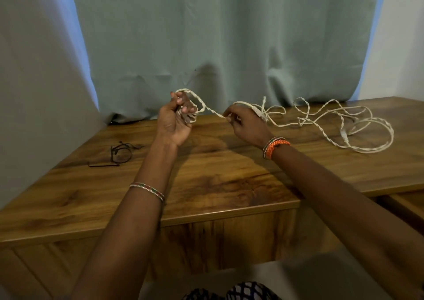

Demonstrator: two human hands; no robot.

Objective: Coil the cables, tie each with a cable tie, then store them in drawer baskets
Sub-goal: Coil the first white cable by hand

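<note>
My left hand (175,118) raised over desk (206,185), fingers curled round small loops of white cable (321,116). My right hand (246,122) pinches strand just beside. Rest of cable sprawls loose toward desk's far right corner. Black cable ties (119,154) near left edge.

Teal curtain (218,36) behind a wooden table (206,185), white wall (401,47) right.

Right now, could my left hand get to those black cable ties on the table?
Probably yes. The black cable ties lie in the open on the table, left of your left hand, nothing between. But that hand holds the white cable coil.
</note>
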